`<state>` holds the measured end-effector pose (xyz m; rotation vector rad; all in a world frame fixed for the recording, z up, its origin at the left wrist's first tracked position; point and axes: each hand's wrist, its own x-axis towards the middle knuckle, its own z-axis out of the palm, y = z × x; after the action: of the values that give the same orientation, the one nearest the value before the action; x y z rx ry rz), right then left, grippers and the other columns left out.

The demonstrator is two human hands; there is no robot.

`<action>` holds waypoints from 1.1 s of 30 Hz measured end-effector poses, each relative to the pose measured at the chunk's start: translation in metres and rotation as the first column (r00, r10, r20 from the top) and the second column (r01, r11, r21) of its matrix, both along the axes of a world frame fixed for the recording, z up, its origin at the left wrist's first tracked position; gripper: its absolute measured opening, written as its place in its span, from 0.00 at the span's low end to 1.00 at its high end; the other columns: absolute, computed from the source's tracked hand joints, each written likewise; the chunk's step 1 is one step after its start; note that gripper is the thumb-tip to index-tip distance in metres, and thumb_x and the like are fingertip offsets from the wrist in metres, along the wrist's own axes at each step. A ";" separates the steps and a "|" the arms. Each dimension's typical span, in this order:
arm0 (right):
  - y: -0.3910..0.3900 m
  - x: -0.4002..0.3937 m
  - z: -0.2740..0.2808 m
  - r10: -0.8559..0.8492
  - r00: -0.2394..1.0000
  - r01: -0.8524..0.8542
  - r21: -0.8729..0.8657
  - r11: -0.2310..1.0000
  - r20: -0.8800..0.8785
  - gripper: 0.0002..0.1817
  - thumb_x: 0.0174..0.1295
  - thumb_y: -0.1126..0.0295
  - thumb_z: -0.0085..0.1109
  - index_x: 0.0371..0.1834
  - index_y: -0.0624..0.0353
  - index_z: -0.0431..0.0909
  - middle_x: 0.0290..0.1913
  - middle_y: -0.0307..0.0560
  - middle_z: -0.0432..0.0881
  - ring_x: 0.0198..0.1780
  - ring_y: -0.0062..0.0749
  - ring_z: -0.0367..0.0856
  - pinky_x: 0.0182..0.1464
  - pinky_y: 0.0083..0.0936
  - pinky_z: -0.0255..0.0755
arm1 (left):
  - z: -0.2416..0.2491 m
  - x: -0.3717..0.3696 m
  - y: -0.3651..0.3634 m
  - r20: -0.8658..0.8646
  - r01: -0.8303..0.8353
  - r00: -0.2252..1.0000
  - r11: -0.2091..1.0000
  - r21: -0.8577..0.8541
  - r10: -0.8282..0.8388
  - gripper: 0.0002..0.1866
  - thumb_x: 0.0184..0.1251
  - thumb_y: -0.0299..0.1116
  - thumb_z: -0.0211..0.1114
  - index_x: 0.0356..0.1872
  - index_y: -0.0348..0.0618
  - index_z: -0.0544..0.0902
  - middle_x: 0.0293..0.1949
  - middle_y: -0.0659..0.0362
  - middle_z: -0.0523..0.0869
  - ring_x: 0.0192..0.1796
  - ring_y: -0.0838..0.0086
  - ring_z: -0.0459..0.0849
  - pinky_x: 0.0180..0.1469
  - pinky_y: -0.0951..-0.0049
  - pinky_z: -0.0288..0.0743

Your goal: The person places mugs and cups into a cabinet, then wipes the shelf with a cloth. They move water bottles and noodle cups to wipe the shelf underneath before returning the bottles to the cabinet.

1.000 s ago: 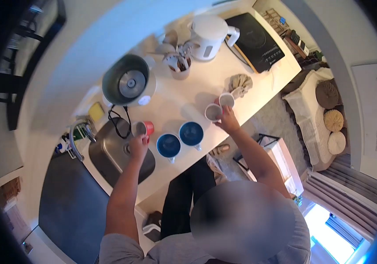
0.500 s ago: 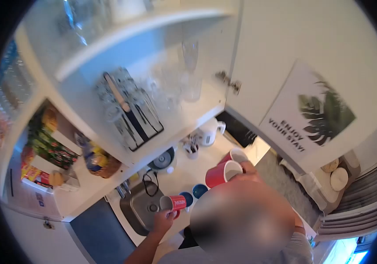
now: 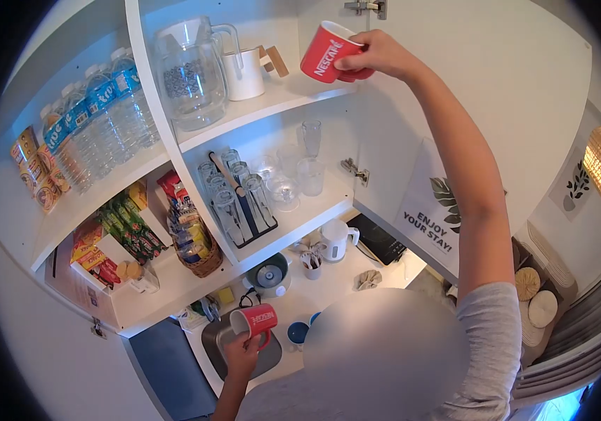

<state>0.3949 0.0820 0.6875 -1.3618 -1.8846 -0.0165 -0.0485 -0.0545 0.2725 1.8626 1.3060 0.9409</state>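
My right hand (image 3: pixel 374 56) is raised to the upper cabinet shelf, fingers closed around a red Nescafé mug (image 3: pixel 328 55) that is tilted with its white rim up. More red shows just beneath the fingers, partly hidden by the hand. Down low over the metal sink (image 3: pixel 213 344), my left hand (image 3: pixel 242 353) grips another red Nescafé mug (image 3: pixel 257 319) at its side, the pale inside facing left. Dark blue cups (image 3: pixel 298 332) stand on the counter to the right of that mug. A white pitcher (image 3: pixel 246 74) and a clear glass jug (image 3: pixel 192 84) stand on the upper shelf, left of the raised mug.
Drinking glasses in a rack (image 3: pixel 241 196) and stemmed glasses (image 3: pixel 285 189) fill the shelf below. Water bottles (image 3: pixel 97 105) and a snack basket (image 3: pixel 202 259) are at left. An open cabinet door (image 3: pixel 413 119) stands at right; a white kettle (image 3: pixel 335 240) is on the counter.
My right hand has risen from counter height to the upper shelf, carrying red mug. The two red mugs no longer show by the counter at right. My left hand with its mug has shifted slightly left.
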 end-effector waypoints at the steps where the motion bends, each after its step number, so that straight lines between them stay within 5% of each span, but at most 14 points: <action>1: 0.017 0.003 0.003 -0.018 1.000 0.018 -0.037 0.999 0.004 0.22 0.42 0.56 0.75 0.32 0.64 0.84 0.31 0.43 0.83 0.34 0.27 0.80 0.40 0.23 0.73 | -0.009 -0.006 0.001 0.020 -0.031 0.999 0.999 -0.014 0.031 0.09 0.59 0.28 0.66 0.40 0.39 0.86 0.29 0.52 0.86 0.29 0.73 0.84 0.35 0.72 0.75; 14: 0.120 0.026 0.007 0.030 0.996 0.005 -0.413 0.911 0.079 0.18 0.38 0.64 0.73 0.32 0.62 0.85 0.29 0.45 0.85 0.32 0.26 0.82 0.38 0.22 0.77 | -0.031 -0.006 0.005 0.128 -0.248 0.960 0.968 -0.034 0.250 0.08 0.57 0.25 0.67 0.38 0.36 0.86 0.22 0.54 0.85 0.25 0.80 0.79 0.31 0.75 0.73; 18: 0.125 0.026 0.010 0.037 0.990 0.021 -0.408 0.913 0.134 0.19 0.37 0.62 0.73 0.32 0.62 0.85 0.31 0.46 0.85 0.32 0.27 0.82 0.37 0.22 0.76 | -0.017 0.008 0.005 0.093 -0.255 0.962 0.966 -0.040 0.257 0.08 0.58 0.25 0.67 0.38 0.36 0.86 0.22 0.54 0.84 0.24 0.79 0.79 0.31 0.75 0.73; 24: 0.126 0.013 0.018 -0.017 0.941 0.122 -0.292 0.949 0.337 0.32 0.37 0.45 0.72 0.33 0.65 0.84 0.33 0.50 0.85 0.34 0.36 0.83 0.36 0.29 0.75 | -0.010 0.020 0.010 0.104 -0.205 0.971 0.975 -0.088 0.214 0.08 0.58 0.26 0.67 0.39 0.36 0.86 0.24 0.55 0.85 0.26 0.81 0.79 0.32 0.76 0.73; 26: 0.121 -0.006 0.027 -0.187 0.853 0.320 -0.204 0.925 0.487 0.38 0.37 0.39 0.70 0.36 0.68 0.83 0.35 0.54 0.84 0.38 0.41 0.83 0.39 0.32 0.75 | -0.012 0.024 0.012 0.077 -0.199 0.976 0.977 -0.081 0.205 0.08 0.58 0.26 0.67 0.39 0.37 0.86 0.25 0.56 0.85 0.27 0.81 0.79 0.32 0.76 0.73; 30: 0.136 -0.011 0.022 -0.252 0.865 0.346 -0.152 0.926 0.433 0.38 0.36 0.39 0.70 0.34 0.69 0.84 0.38 0.60 0.85 0.38 0.46 0.84 0.43 0.36 0.76 | 0.001 0.036 0.013 0.011 -0.197 0.980 0.974 -0.113 0.200 0.08 0.58 0.26 0.67 0.39 0.37 0.86 0.25 0.57 0.85 0.26 0.81 0.79 0.32 0.76 0.72; 33: 0.152 0.004 0.018 -0.234 0.882 0.316 -0.144 0.938 0.410 0.42 0.36 0.41 0.69 0.45 0.71 0.81 0.46 0.62 0.83 0.44 0.46 0.83 0.47 0.35 0.76 | -0.008 0.037 0.015 0.130 -0.167 0.977 0.985 -0.045 0.172 0.08 0.58 0.26 0.68 0.38 0.37 0.86 0.25 0.57 0.85 0.25 0.81 0.78 0.30 0.76 0.71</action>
<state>0.3992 0.2338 0.7059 -1.8779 -2.0342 -0.2591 -0.0118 -0.0400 0.2642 1.6519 1.4064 1.1045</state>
